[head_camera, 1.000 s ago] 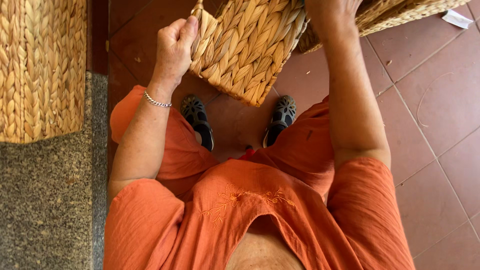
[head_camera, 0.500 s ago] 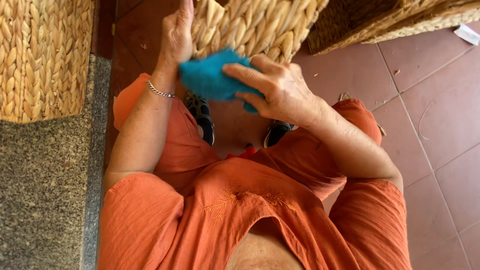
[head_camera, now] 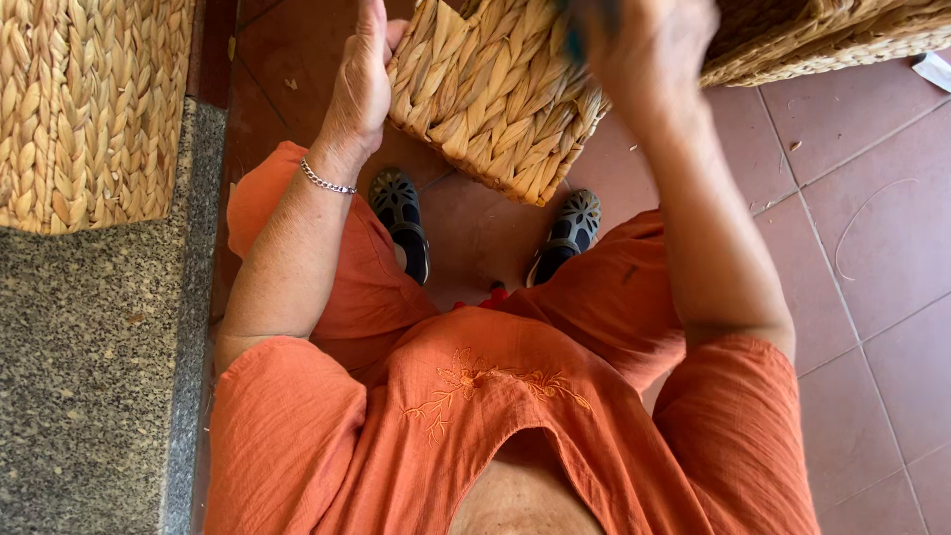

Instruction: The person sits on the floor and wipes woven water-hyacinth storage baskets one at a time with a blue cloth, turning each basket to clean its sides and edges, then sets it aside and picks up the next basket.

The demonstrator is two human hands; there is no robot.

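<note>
Both hands grip things: left hand (head_camera: 359,89) clamps woven basket (head_camera: 495,94)'s corner, right hand (head_camera: 644,45) pinches teal cloth (head_camera: 575,42).

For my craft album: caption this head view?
Left hand steadies a woven basket while right hand presses a teal cloth against it.

Tan plaited basket (head_camera: 495,94), orange clothing (head_camera: 475,416)

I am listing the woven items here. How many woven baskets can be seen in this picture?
3. One woven basket is held up by the left hand above the feet. A second basket stands on the grey stone ledge at left. A third basket lies at top right, partly cropped.
</note>
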